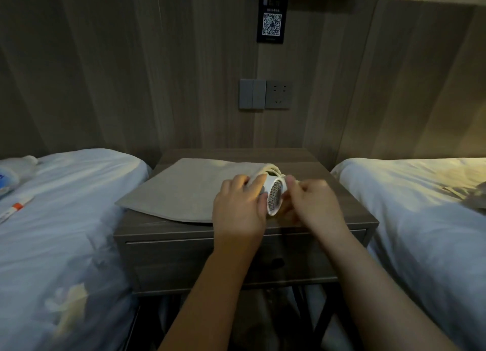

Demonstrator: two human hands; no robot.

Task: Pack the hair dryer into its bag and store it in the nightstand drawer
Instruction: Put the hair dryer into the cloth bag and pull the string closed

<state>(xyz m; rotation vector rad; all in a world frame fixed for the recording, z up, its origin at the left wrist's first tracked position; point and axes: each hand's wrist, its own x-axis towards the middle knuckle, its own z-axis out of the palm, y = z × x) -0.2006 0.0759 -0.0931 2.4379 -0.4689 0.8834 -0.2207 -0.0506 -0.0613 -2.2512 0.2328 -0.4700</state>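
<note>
Two beds stand here, the left bed (65, 219) and the right bed (420, 206), both with white covers. Between them stands one desk (342, 187) of dark wood with one drawer (184, 261), which is closed. On the desk lies one bag (184, 190) of beige cloth. It is flat on its left part, and its open mouth points to the right.

Two bare forearms reach forward over the drawer to the mouth of the bag. The left hand (238, 211) has its back up, and its fingers curl over the cloth rim on the left side of the mouth. The right hand (315, 203) pinches the rim on the right side between thumb and fingers.

One hair dryer (274, 192) is between the hands, at the front right part of the desk. It is white, and its round end with a fine mesh grille sticks out of the bag; the rest is hidden in the cloth.
</note>
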